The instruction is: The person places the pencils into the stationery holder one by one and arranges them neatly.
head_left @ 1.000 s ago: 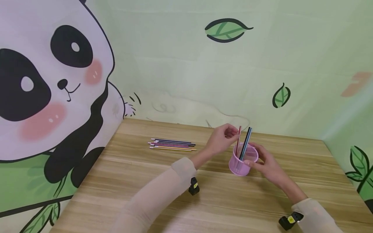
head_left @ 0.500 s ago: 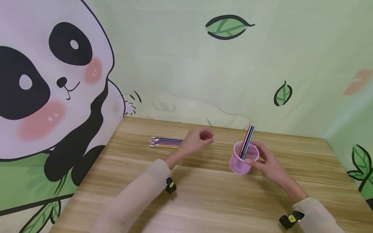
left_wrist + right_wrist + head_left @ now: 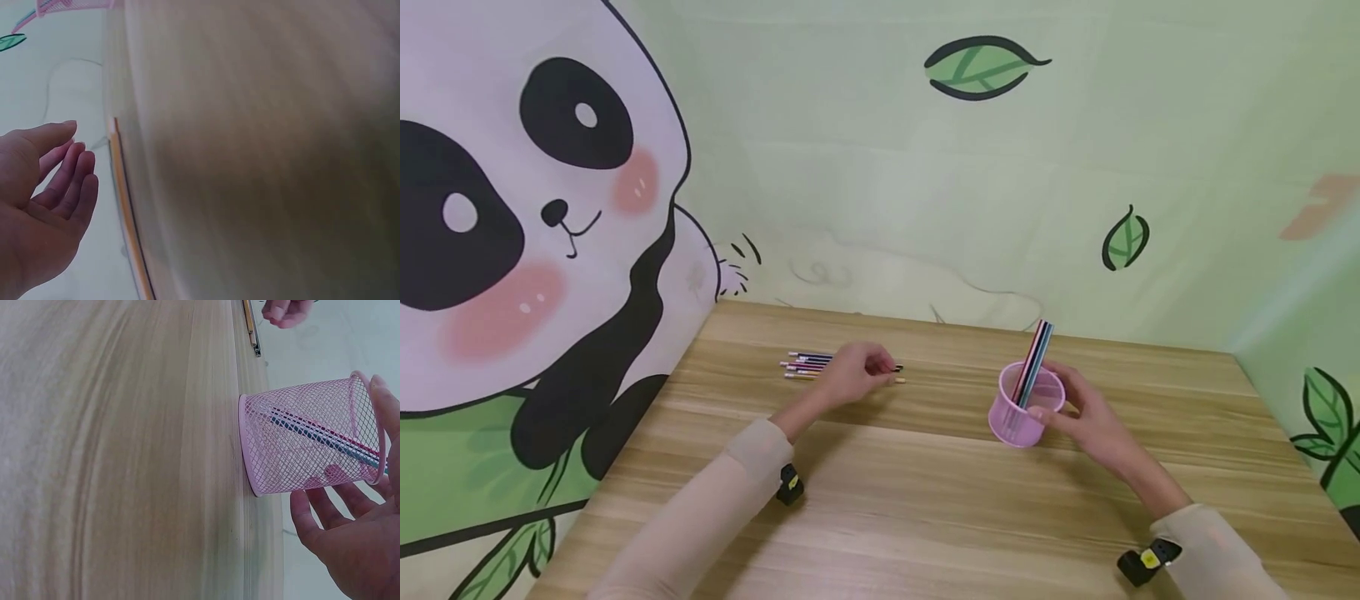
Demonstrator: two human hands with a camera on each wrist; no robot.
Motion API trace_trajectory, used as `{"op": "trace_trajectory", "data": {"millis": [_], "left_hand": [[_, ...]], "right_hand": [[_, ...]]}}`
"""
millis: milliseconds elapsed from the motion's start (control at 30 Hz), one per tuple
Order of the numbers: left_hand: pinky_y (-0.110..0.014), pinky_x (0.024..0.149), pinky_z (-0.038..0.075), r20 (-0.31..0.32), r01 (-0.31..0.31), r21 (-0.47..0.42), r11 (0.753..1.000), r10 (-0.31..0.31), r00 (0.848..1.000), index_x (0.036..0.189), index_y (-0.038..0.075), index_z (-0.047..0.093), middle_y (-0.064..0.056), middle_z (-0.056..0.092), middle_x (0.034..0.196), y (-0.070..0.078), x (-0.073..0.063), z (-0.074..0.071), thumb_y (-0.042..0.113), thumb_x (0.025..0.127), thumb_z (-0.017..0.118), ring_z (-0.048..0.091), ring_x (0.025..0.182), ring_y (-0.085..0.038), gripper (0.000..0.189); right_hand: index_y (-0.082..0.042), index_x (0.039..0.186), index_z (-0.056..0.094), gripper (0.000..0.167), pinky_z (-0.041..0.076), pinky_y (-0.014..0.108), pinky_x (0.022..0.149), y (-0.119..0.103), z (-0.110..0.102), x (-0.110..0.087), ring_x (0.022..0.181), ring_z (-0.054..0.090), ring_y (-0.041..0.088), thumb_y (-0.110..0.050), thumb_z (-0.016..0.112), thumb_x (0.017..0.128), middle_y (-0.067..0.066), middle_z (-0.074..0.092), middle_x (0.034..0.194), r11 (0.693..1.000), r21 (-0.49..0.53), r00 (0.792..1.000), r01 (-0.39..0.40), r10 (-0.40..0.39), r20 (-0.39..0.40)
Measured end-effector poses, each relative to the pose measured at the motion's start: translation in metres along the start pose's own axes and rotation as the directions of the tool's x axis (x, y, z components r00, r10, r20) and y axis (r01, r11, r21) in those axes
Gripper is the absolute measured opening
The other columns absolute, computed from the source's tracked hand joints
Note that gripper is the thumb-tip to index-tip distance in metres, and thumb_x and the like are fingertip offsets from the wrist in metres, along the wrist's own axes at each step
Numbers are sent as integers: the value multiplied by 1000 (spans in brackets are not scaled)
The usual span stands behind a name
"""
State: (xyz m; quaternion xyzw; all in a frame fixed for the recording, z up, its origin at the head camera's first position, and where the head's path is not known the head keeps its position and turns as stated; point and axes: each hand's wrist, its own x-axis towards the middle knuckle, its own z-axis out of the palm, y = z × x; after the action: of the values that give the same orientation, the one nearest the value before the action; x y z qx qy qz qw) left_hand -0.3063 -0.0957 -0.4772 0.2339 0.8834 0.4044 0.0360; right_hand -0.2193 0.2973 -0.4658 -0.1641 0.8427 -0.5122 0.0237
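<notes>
Over the right part of a small row of pencils (image 3: 803, 365), my left hand (image 3: 853, 375) hovers with loosely curved fingers and nothing in them. The left wrist view shows a gap between that hand (image 3: 47, 212) and a yellow-orange pencil (image 3: 125, 206) lying on the table. My right hand (image 3: 1090, 421) holds a pink mesh pencil cup (image 3: 1013, 427), thumb at its rim and fingers along its side. The cup stands upright on the table. Several pencils (image 3: 1036, 354), red, dark and blue among them, lean inside it; their lower parts show through the mesh (image 3: 300, 450).
The wooden table (image 3: 940, 517) runs back to a pale green cloth backdrop (image 3: 820, 167) printed with a panda and leaves. Small black cameras (image 3: 790, 485) are strapped at both wrists. Beige sleeves cover the forearms.
My left hand let go of a red pencil, which now leans in the cup with the others. It then moved left to above the row of pencils. The right hand stays on the cup.
</notes>
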Motion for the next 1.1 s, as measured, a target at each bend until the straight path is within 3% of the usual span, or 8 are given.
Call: {"op": "trace_trajectory", "data": {"millis": [100, 167, 333, 667, 1100], "left_hand": [[-29, 81, 58, 5, 16, 9, 1000, -16, 1000, 104, 4, 74, -2, 72, 94, -7, -5, -3, 7, 94, 82, 67, 88, -14, 14], [-28, 82, 58, 6, 12, 18, 1000, -12, 1000, 104, 3, 74, -3, 72, 95, -11, -5, -4, 7, 93, 82, 67, 88, -14, 14], [-29, 82, 58, 7, 20, 36, 999, -20, 1000, 102, 3, 74, -3, 72, 93, -16, -7, -4, 3, 93, 81, 67, 87, -14, 11], [-30, 80, 58, 36, 48, 66, 997, -51, 998, 100, 6, 74, -1, 71, 92, -13, -9, -5, -2, 93, 80, 66, 86, -15, 12], [-29, 80, 57, 103, 30, 152, 988, -46, 994, 94, 9, 72, 0, 69, 88, -12, -11, -5, 0, 91, 81, 64, 84, -13, 14]], "right_hand": [[-6, 161, 36, 73, 46, 19, 101, 1, 1, 1, 144, 44, 48, -17, 76, 101, 23, 49, 155, 1000, 17, 1000, 4, -4, 2], [-5, 161, 36, 73, 45, 16, 99, 2, 0, 1, 144, 43, 48, -16, 75, 101, 23, 49, 155, 1000, 23, 1000, 7, -7, 4], [-6, 161, 36, 73, 45, 15, 99, 4, 0, 1, 145, 43, 50, -18, 76, 101, 23, 48, 155, 1000, 13, 1000, 4, -5, 5], [-6, 161, 36, 74, 46, 17, 99, 0, 0, 0, 144, 44, 48, -17, 76, 100, 23, 48, 155, 1000, 16, 1000, 2, -2, 2], [-7, 162, 35, 76, 47, 18, 99, 3, 0, 1, 146, 42, 49, -20, 77, 100, 22, 46, 158, 1000, 14, 1000, -20, 20, 6]]}}
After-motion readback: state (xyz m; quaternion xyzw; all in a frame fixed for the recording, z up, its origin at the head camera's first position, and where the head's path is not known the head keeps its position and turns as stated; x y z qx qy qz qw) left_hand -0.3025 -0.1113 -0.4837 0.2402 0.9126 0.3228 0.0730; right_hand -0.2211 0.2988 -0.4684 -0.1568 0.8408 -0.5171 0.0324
